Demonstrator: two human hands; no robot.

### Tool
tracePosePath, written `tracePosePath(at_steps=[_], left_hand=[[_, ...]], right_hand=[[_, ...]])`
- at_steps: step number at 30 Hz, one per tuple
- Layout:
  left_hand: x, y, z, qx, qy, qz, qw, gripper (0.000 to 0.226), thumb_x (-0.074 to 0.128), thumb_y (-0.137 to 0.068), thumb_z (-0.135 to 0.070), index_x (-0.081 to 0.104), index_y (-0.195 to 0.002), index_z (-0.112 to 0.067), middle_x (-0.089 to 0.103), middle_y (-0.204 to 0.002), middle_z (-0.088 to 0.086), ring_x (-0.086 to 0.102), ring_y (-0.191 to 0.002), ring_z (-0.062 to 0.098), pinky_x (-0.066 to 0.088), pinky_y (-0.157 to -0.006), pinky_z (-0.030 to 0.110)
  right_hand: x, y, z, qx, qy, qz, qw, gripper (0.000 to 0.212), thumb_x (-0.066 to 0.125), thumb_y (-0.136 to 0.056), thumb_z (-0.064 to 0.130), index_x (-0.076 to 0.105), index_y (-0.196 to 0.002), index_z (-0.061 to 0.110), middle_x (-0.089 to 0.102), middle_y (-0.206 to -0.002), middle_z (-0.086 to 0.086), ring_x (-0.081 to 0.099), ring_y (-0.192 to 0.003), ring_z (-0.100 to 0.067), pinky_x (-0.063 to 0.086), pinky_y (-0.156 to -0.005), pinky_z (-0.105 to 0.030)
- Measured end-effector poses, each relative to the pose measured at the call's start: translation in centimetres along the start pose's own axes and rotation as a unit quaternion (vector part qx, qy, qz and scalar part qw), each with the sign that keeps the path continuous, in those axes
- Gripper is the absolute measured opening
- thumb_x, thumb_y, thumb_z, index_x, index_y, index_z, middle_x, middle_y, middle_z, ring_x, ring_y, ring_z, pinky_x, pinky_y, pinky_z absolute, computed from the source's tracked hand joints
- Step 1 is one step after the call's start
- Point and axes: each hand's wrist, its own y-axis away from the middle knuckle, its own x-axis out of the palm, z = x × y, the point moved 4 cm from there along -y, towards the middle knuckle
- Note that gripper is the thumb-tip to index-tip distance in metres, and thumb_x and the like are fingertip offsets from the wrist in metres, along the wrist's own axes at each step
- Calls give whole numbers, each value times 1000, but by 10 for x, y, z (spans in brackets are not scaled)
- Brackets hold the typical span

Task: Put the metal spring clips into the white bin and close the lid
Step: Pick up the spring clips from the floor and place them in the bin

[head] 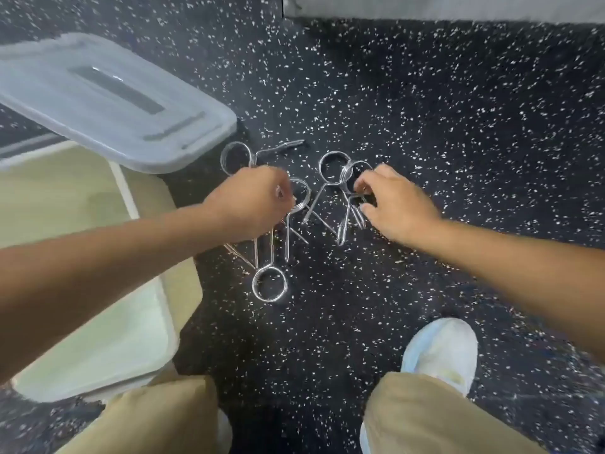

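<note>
Several metal spring clips (pixel 330 178) lie in a loose pile on the dark speckled floor. My left hand (pixel 252 201) is closed over the handles of clips on the pile's left side; one clip's ring (pixel 270 285) lies below my fist. My right hand (pixel 396 204) pinches the handles of a clip (pixel 355 178) at the pile's right side. The white bin (pixel 144 322) stands open at the left, under my left forearm. Its translucent lid (pixel 108 96) rests tilted behind it, overlapping the bin's far edge.
My knees in tan trousers (pixel 435 417) fill the bottom edge, and a white shoe (pixel 442 352) sits at lower right. A pale wall base (pixel 442 8) runs along the top right. Speckled floor spreads out to the right of the pile.
</note>
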Motion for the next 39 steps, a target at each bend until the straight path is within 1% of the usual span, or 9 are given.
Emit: tracePosePath(at_steps=[3,7,13,18,22,25,28,33,39], left_hand=[[19,-17,0,43,-126,7,991,21,50,-97,-34,65,-101,-20,63,-74,-4,59,-62,16,53,-62,35],[40,-33,-4,91,-262,1,961,23,47,-98,-36,57,-105,-17,54,-74,1,55,-66,27,39,-56,33],[50,-37,-13,167,-443,-37,880,23,53,-99,-35,55,-107,-13,71,-87,3,69,-72,31,32,-50,32],[51,-33,-9,202,-473,-16,857,13,62,-83,-4,55,-90,-12,64,-60,-1,62,-48,24,20,-40,26],[56,-33,-17,213,-474,6,855,17,48,-92,-1,57,-102,-12,71,-81,0,65,-67,26,31,-50,31],[47,-34,-20,189,-472,-14,861,15,45,-97,-9,59,-99,-13,52,-66,-2,39,-50,20,28,-50,32],[33,-25,-20,161,-452,-7,877,16,44,-96,-11,60,-92,-13,36,-58,-3,44,-54,23,36,-54,31],[4,4,-14,112,-342,5,933,14,54,-87,-22,60,-81,-11,56,-65,1,62,-63,25,49,-56,32],[-44,55,-5,67,-157,-2,985,22,68,-85,-27,68,-69,-13,71,-66,4,70,-62,20,55,-50,32]], right_hand=[[5,-7,1,-68,93,-32,993,22,58,-97,22,58,-119,18,53,-118,2,55,-81,-20,40,-62,-32],[8,-13,3,-125,173,-51,976,21,55,-98,30,58,-114,16,55,-112,0,59,-85,-22,36,-60,-31],[13,-16,1,-200,226,-63,951,15,68,-87,22,60,-95,12,57,-87,-2,57,-64,-22,33,-50,-30],[8,-14,-6,-221,217,-75,948,22,79,-73,12,58,-82,12,53,-73,-2,51,-50,-23,35,-47,-31],[0,-10,-11,-240,206,-87,945,20,75,-75,9,56,-80,11,51,-71,-3,47,-45,-24,34,-44,-31],[-9,-6,-14,-241,219,-93,941,16,72,-78,13,57,-83,10,53,-74,-4,48,-46,-25,27,-45,-30],[-18,-1,-10,-239,236,-92,937,16,70,-81,17,56,-87,11,54,-77,-2,50,-48,-23,31,-42,-30],[-37,6,1,-227,249,-85,938,20,72,-82,21,53,-88,16,45,-75,6,31,-47,-14,25,-39,-26],[-52,13,22,-192,258,-59,945,14,59,-94,31,49,-96,21,40,-82,12,32,-49,-5,36,-44,-26]])
